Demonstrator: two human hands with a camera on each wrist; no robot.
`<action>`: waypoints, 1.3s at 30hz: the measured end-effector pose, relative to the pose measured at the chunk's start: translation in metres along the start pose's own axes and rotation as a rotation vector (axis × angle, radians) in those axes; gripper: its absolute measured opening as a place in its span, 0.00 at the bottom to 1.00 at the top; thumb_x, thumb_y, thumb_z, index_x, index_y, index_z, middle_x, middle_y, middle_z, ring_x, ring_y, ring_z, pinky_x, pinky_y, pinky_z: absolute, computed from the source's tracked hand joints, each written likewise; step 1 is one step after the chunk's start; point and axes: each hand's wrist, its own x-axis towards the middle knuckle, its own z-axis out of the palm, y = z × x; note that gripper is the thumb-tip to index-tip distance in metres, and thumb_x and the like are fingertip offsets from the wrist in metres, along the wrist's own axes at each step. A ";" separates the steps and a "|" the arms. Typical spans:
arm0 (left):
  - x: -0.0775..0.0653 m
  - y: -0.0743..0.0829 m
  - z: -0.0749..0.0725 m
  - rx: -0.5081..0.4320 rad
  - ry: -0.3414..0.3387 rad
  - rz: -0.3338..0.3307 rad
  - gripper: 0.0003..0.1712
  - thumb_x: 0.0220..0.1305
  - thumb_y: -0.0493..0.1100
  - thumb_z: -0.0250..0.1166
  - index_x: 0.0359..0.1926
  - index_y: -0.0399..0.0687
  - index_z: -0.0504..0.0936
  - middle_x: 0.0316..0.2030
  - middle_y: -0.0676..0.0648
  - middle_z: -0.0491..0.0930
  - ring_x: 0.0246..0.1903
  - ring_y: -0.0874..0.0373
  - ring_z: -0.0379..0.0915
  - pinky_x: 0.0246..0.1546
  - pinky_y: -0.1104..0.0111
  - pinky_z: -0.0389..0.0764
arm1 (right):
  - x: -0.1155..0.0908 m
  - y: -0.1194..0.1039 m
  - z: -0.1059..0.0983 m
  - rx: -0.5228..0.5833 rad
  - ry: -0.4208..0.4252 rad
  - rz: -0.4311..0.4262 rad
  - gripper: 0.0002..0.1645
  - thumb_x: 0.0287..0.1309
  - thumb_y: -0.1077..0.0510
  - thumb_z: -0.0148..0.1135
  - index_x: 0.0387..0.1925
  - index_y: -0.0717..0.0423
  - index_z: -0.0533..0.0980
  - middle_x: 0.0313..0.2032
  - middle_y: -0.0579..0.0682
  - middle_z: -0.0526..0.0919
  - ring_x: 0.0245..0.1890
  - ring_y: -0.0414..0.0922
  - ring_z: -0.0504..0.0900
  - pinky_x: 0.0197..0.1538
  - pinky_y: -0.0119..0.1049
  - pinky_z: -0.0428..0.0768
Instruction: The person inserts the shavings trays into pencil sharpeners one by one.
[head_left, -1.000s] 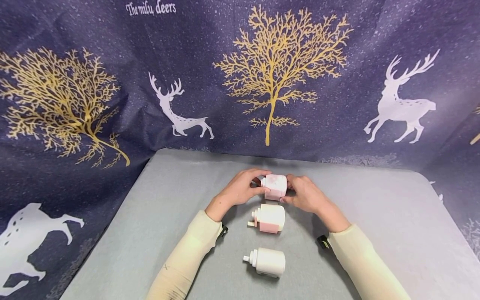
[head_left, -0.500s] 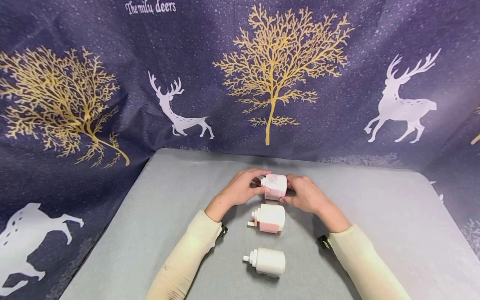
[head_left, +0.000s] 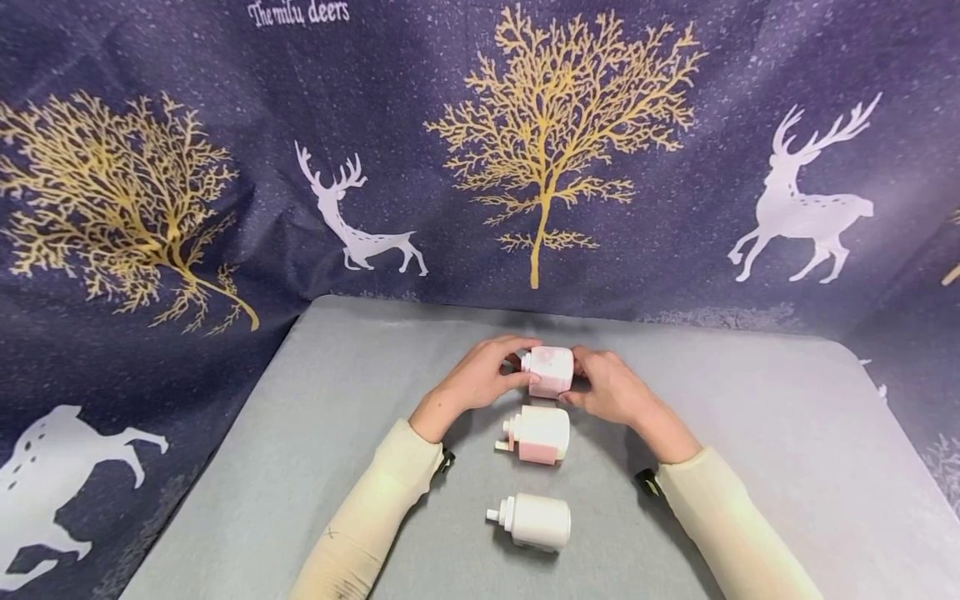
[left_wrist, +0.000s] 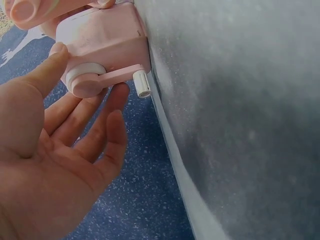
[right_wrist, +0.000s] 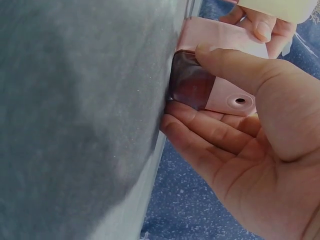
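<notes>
A pink hand-crank pencil sharpener (head_left: 552, 372) lies at the far middle of the grey table, between both hands. My left hand (head_left: 480, 377) holds its crank end, thumb on the near side and fingers on the far side. The crank arm (left_wrist: 120, 75) with its white knob (left_wrist: 142, 84) shows in the left wrist view. My right hand (head_left: 611, 387) grips the opposite end between thumb and fingers. In the right wrist view that end has a pencil hole (right_wrist: 240, 101) and a dark see-through shavings drawer (right_wrist: 192, 80).
Nearer to me a cream-and-pink sharpener (head_left: 543, 433) lies with its crank to the left. Closest is a white sharpener (head_left: 540, 522), pointing the same way. The grey table (head_left: 360, 350) ends at a dark blue cloth (head_left: 480, 287) printed with deer and trees.
</notes>
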 end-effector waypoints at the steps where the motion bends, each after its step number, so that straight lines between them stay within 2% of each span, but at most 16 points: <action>1: 0.000 0.000 0.000 0.001 0.001 0.000 0.34 0.63 0.54 0.66 0.68 0.51 0.71 0.60 0.55 0.73 0.44 0.63 0.75 0.48 0.64 0.79 | 0.000 0.000 0.000 -0.001 0.002 -0.001 0.26 0.42 0.52 0.77 0.41 0.58 0.75 0.33 0.48 0.83 0.34 0.46 0.82 0.37 0.40 0.81; 9: -0.001 -0.004 -0.001 0.004 0.007 0.008 0.33 0.63 0.53 0.66 0.68 0.55 0.71 0.60 0.56 0.72 0.43 0.66 0.74 0.49 0.64 0.79 | 0.001 -0.003 0.001 -0.002 0.019 -0.013 0.27 0.42 0.53 0.78 0.40 0.59 0.74 0.32 0.50 0.83 0.32 0.46 0.81 0.35 0.41 0.81; 17: -0.003 -0.005 -0.001 0.015 -0.006 0.024 0.33 0.65 0.55 0.64 0.69 0.53 0.69 0.60 0.56 0.72 0.45 0.61 0.75 0.47 0.61 0.80 | 0.000 0.000 0.005 0.014 0.032 -0.021 0.26 0.43 0.54 0.77 0.41 0.59 0.74 0.32 0.51 0.83 0.33 0.47 0.82 0.36 0.41 0.81; 24: -0.005 -0.008 -0.002 0.030 -0.009 0.038 0.35 0.66 0.56 0.62 0.71 0.54 0.66 0.63 0.55 0.70 0.46 0.61 0.75 0.51 0.60 0.78 | -0.004 0.001 0.006 0.037 0.050 -0.054 0.26 0.41 0.57 0.77 0.42 0.61 0.75 0.33 0.53 0.84 0.33 0.49 0.82 0.37 0.43 0.82; 30: -0.008 -0.012 -0.005 0.062 0.004 0.019 0.37 0.66 0.61 0.60 0.71 0.54 0.65 0.64 0.55 0.69 0.51 0.59 0.74 0.52 0.62 0.76 | -0.007 0.003 0.005 0.058 0.065 -0.072 0.27 0.41 0.58 0.77 0.44 0.62 0.76 0.35 0.55 0.84 0.38 0.51 0.82 0.43 0.47 0.81; 34: -0.011 -0.013 -0.007 0.085 0.003 -0.003 0.37 0.66 0.64 0.58 0.70 0.55 0.67 0.64 0.58 0.68 0.53 0.60 0.72 0.53 0.63 0.75 | -0.009 0.005 0.005 0.040 0.081 -0.082 0.24 0.41 0.58 0.76 0.42 0.60 0.76 0.35 0.54 0.83 0.38 0.51 0.81 0.43 0.47 0.81; 39: -0.015 -0.011 -0.011 0.096 -0.002 -0.019 0.37 0.66 0.66 0.56 0.70 0.54 0.68 0.64 0.57 0.68 0.53 0.58 0.72 0.53 0.63 0.75 | -0.014 0.006 0.002 0.016 0.089 -0.085 0.21 0.43 0.59 0.74 0.40 0.62 0.77 0.36 0.55 0.82 0.37 0.51 0.80 0.43 0.47 0.80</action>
